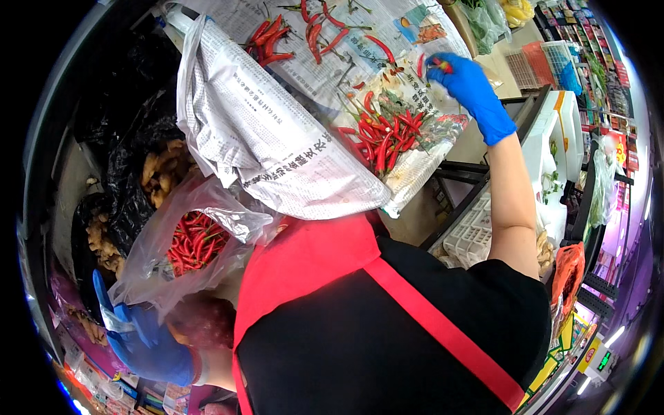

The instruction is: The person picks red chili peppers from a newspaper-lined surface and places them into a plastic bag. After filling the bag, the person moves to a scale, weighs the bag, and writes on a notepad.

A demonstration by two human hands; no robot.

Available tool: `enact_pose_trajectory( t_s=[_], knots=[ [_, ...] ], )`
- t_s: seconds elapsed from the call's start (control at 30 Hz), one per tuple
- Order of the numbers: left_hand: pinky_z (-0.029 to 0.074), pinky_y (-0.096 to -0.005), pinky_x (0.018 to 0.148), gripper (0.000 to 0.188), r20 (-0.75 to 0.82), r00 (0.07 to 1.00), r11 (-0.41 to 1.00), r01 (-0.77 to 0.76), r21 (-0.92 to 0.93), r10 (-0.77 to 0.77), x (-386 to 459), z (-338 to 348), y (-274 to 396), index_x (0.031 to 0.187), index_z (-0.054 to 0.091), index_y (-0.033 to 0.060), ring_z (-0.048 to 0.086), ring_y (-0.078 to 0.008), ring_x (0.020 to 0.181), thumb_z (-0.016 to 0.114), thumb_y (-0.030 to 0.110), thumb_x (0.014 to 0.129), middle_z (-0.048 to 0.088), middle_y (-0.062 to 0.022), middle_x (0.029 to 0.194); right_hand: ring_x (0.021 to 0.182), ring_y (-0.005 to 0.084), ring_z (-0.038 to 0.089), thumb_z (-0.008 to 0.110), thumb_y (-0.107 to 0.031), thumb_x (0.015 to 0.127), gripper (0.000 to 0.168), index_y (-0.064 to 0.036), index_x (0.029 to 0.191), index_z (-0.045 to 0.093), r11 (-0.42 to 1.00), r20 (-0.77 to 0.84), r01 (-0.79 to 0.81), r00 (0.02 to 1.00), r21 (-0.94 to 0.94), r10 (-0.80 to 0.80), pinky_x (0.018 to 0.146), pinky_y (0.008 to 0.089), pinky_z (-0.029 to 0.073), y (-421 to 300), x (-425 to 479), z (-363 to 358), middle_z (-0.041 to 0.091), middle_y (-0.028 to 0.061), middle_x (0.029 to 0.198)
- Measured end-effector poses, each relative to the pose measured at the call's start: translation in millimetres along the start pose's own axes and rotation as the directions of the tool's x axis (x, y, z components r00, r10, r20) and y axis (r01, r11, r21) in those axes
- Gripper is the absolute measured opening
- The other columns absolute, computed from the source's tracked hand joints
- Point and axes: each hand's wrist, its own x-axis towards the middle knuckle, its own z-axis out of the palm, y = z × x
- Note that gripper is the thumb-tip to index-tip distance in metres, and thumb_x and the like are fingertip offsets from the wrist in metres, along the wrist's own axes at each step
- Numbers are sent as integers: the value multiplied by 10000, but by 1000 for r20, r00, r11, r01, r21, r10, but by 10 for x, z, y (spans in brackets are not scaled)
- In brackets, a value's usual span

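My right hand (461,85), in a blue glove, is at the right edge of a newspaper sheet (358,57), its fingers closed on a small red chili pepper (444,66), partly hidden. Below it lies a pile of red chili peppers (384,137) with green stems. Down at the lower left, my gloved left hand (148,342) has its fingers apart beside a clear plastic bag (150,264). Whether it touches the bag's edge I cannot tell. Many red chilies (197,244) fill that bag. A folded flap of newspaper (259,135) rises between the two areas.
More chilies (267,41) lie on the far part of the paper. Ginger (166,168) sits in a black plastic bag (135,124) at left. A white plastic basket (469,228) and a foam box (555,140) stand at right. Shop shelves (604,67) line the far right.
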Motion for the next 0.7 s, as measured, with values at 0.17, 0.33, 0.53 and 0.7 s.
enact_pose_trajectory(
  t_s=[0.17, 0.33, 0.53, 0.7],
  knots=[
    [354, -100, 489, 558, 251, 943, 581, -332, 743, 217, 46, -125, -54, 1327, 95, 5, 464, -22, 503, 303, 249, 870, 596, -83, 949, 611, 99, 545, 619, -250, 721, 275, -60, 917, 585, 924, 311, 299, 925, -239, -218, 491, 227, 412, 19, -231, 331, 588, 48, 785],
    [309, -99, 460, 570, 126, 991, 980, -64, 191, 40, 75, -189, -68, 1326, 94, 4, 399, -13, 468, 327, 249, 867, 594, -86, 959, 571, 122, 534, 624, -266, 710, 294, -34, 886, 587, 997, 442, -54, 896, 58, 23, 542, 261, 431, -49, -145, 183, 584, 67, 704],
    [293, -115, 452, 580, 161, 982, 923, -152, 354, 100, 75, -172, -98, 1322, 97, -8, 356, -27, 466, 347, 246, 864, 591, -91, 948, 675, 251, 581, 629, -320, 692, 368, -37, 924, 588, 977, -38, 24, 999, -210, -32, 582, 328, 457, 168, -24, -66, 601, 135, 791],
    [292, -129, 459, 585, 109, 994, 996, 6, -94, 5, 74, -214, -129, 1320, 83, -14, 345, -36, 476, 352, 237, 866, 580, -104, 973, 714, 292, 575, 642, -407, 653, 419, -8, 773, 603, 906, 327, 47, 939, -421, 103, 624, 359, 455, -117, -79, 214, 595, 164, 764]
  ],
)
